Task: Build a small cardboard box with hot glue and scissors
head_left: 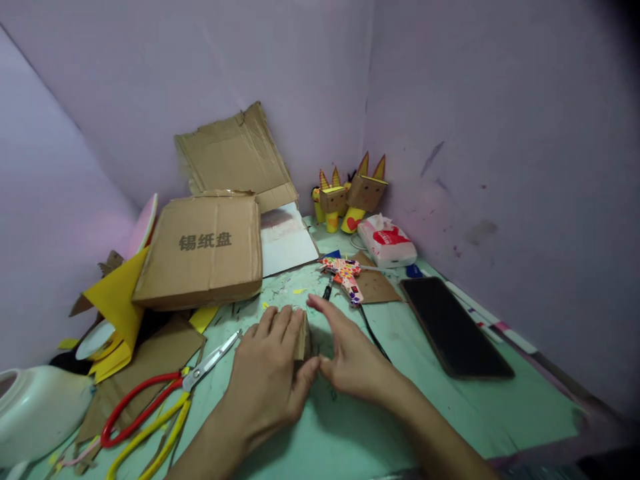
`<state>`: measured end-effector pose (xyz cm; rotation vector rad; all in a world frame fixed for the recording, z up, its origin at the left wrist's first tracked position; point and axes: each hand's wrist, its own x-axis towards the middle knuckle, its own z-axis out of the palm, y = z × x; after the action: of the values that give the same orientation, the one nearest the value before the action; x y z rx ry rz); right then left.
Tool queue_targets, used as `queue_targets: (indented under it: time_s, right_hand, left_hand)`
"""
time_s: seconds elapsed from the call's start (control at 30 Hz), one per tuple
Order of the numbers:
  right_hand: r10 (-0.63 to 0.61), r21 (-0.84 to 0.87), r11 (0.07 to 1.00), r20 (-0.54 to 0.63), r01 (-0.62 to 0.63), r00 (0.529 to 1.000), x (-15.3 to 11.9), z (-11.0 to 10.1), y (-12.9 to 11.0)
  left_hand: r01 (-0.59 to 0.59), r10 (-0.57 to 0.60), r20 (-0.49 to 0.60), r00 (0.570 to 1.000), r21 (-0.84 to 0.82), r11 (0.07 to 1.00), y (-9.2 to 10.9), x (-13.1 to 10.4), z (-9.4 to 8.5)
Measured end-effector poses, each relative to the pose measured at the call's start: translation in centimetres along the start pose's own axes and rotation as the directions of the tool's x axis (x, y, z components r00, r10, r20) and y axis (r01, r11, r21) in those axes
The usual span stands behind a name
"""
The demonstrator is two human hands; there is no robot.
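Observation:
My left hand (267,373) lies over a small block-like cardboard piece (303,339), its fingers bent across the top and its thumb at the near side. Most of that piece is hidden beneath the hand; only its right edge shows. Just to the right, my right hand (357,357) is held with thumb and fingers apart and nothing visible in it. Its thumb tip is close to my left thumb; whether they touch I cannot tell. Scissors (187,383) with one red and one yellow handle lie left of my left hand. A patterned glue gun (345,275) rests beyond both hands.
A flat cardboard box (200,267) and a cardboard sheet (235,157) stand at the back left. Decorated cardboard figures (367,193) and a tissue pack (387,240) are in the corner. A phone (455,327) lies right; yellow paper (117,310) and a white container (45,410) left.

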<state>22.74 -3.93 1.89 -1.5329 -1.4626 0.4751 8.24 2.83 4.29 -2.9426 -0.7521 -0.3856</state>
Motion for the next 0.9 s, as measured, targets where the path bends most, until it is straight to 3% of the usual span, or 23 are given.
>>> queue_targets:
  time_s: [0.1, 0.17, 0.27, 0.4, 0.5, 0.6, 0.73, 0.9]
  right_hand:
    - [-0.020, 0.034, 0.999, -0.215, 0.028, 0.976, -0.6, 0.1, -1.6]
    - [-0.098, -0.061, 0.994, -0.248, 0.085, 0.964, -0.8, 0.7, -2.3]
    - [-0.178, -0.277, 0.952, -0.150, 0.131, 0.973, -0.6, 1.7, -2.5]
    - [-0.179, -0.467, 0.873, -0.044, 0.138, 0.983, -0.3, 2.0, -2.5]
    - [-0.185, -0.525, 0.834, 0.023, 0.169, 0.982, -0.4, 1.5, -3.2]
    - [-0.174, -0.542, 0.820, 0.072, 0.185, 0.982, -0.4, 0.8, -4.1]
    - [-0.226, -0.590, 0.771, 0.099, 0.240, 0.969, -0.3, 0.7, -4.6]
    - [-0.387, -0.568, 0.748, 0.047, 0.344, 0.921, -0.2, 1.4, -3.5]
  left_hand:
    - [-0.009, 0.008, -0.017, 1.000, -0.059, 0.998, -0.3, -0.1, -0.2]
    - [-0.021, 0.017, -0.037, 0.999, -0.109, 0.994, -0.4, -0.2, -0.1]
    - [-0.011, 0.002, -0.049, 0.999, -0.184, 0.983, -0.1, -0.3, 0.1]
    - [0.054, -0.066, -0.019, 0.998, -0.375, 0.925, -0.8, -0.3, 0.0]
    - [0.050, -0.055, 0.011, 0.998, -0.598, 0.800, -3.3, -0.5, -0.4]
    - [0.060, -0.054, 0.032, 0.998, -0.717, 0.695, -6.2, -0.8, -0.9]
    - [0.007, 0.031, 0.037, 0.999, -0.749, 0.663, -7.9, -1.2, -0.8]
    - [-0.032, 0.051, 0.006, 0.999, -0.695, 0.719, -7.0, -1.4, -0.6]
